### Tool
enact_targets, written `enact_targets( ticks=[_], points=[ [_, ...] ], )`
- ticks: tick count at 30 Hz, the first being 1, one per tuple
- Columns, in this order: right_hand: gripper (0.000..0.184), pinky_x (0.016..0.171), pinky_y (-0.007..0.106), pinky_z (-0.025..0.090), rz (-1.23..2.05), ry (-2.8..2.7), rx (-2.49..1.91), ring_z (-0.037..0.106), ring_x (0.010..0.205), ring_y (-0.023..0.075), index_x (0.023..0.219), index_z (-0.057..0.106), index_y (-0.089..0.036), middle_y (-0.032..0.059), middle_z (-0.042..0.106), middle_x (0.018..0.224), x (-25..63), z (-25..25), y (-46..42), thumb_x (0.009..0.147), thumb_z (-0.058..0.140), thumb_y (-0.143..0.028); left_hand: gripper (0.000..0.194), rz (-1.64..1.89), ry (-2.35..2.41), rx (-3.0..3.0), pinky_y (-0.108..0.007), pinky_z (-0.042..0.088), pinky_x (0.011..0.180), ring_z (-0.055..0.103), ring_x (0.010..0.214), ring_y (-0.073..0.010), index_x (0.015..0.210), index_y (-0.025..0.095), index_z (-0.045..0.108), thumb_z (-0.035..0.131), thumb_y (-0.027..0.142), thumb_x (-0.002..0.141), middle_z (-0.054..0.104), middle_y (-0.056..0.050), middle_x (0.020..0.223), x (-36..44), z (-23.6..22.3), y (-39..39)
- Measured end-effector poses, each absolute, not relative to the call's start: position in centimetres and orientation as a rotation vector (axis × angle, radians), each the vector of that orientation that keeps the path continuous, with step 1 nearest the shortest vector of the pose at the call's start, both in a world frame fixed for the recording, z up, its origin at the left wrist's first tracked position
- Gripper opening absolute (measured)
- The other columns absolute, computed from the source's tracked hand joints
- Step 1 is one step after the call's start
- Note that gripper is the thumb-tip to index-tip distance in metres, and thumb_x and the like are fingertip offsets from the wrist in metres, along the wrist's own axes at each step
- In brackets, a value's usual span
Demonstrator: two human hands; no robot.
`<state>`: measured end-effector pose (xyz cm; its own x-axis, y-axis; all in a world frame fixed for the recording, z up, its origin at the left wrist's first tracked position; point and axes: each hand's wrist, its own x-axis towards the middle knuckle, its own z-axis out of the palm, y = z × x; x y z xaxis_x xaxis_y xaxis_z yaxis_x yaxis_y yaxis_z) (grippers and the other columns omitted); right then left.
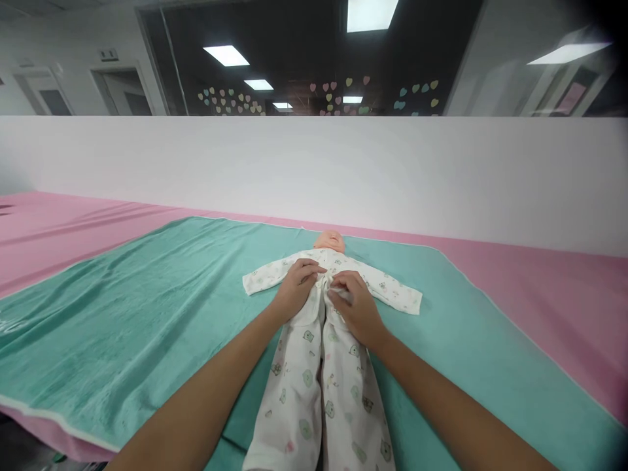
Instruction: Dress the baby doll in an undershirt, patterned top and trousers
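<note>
A baby doll (330, 241) lies on its back, its head away from me. It wears a white long-sleeved baby shirt (396, 293) with small printed figures, sleeves spread to both sides. Matching baby pants (307, 392) stretch toward me over the legs. At the middle of the shirt front, where a small white tie or knot shows, both hands meet. My left hand (298, 286) rests over the left side with its fingers closed on the fabric. From the right, my right hand (357, 304) pinches the cloth beside the knot with curled fingers. The fingertips partly hide the closure.
A teal blanket (161, 314) with a pale edge lies under the doll, wrinkled on the left. Beneath it is a pink surface (554, 294). A low white wall (294, 170) runs along the back, with dark glass (294, 59) above it.
</note>
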<state>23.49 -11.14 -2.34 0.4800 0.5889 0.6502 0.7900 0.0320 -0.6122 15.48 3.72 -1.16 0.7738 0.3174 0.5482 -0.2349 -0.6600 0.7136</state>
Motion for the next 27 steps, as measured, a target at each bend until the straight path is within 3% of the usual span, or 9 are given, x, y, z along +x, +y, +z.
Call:
enact_targets(
  ticks=[2, 6, 15, 21, 27],
  points=[
    [0.016, 0.087, 0.031, 0.037, -0.268, -1.244, -1.693, 0.045, 0.098, 0.0200, 0.095, 0.052, -0.019, 0.0061, 0.050, 0.102, 22.7, -2.4, -11.8, 0.085, 0.054, -0.031, 0.025, 0.826, 0.053, 2.116, -0.029, 0.033, 0.099, 0.045, 0.111, -0.0161, 0.095, 0.023, 0.064, 0.041, 0.022, 0.086, 0.051, -0.004, 0.113, 14.9, -1.3, 3.6],
    [0.020, 0.077, 0.029, 0.039, -0.342, -1.201, -1.849, 0.046, 0.088, 0.0189, 0.092, 0.049, -0.018, 0.0048, 0.049, 0.095, 22.2, -2.1, -11.5, 0.082, 0.058, -0.033, 0.019, 0.836, 0.053, 2.093, -0.032, 0.034, 0.098, 0.047, 0.108, -0.0173, 0.087, 0.020, 0.062, 0.045, 0.029, 0.085, 0.053, -0.005, 0.108, 14.5, -1.2, 3.4],
    [0.004, 0.065, 0.024, 0.032, -0.574, -1.192, -2.034, 0.044, 0.074, 0.0153, 0.077, 0.047, -0.016, 0.0018, 0.049, 0.077, 22.1, -1.9, -10.1, 0.079, 0.047, -0.012, 0.011, 0.773, 0.063, 2.174, -0.034, 0.033, 0.096, 0.045, 0.107, -0.0182, 0.075, 0.020, 0.058, 0.056, 0.030, 0.079, 0.053, -0.003, 0.108, 13.8, -0.4, 3.2],
    [0.007, 0.058, 0.022, 0.030, -0.428, -1.134, -2.001, 0.043, 0.062, 0.0117, 0.075, 0.051, -0.017, -0.0016, 0.050, 0.067, 22.4, -1.9, -10.5, 0.081, 0.047, -0.018, 0.009, 0.685, 0.041, 2.290, -0.034, 0.034, 0.095, 0.044, 0.104, -0.0186, 0.078, 0.021, 0.061, 0.059, 0.030, 0.076, 0.052, -0.002, 0.105, 13.3, 0.2, 3.5],
    [0.007, 0.053, 0.020, 0.030, -0.155, -1.063, -1.920, 0.041, 0.055, 0.0096, 0.073, 0.053, -0.018, -0.0035, 0.048, 0.059, 22.3, -1.2, -10.7, 0.077, 0.051, -0.022, 0.010, 0.721, 0.091, 2.362, -0.035, 0.038, 0.086, 0.046, 0.095, -0.0202, 0.074, 0.020, 0.059, 0.054, 0.027, 0.078, 0.057, -0.003, 0.089, 12.9, 1.3, 3.3]
  ],
)
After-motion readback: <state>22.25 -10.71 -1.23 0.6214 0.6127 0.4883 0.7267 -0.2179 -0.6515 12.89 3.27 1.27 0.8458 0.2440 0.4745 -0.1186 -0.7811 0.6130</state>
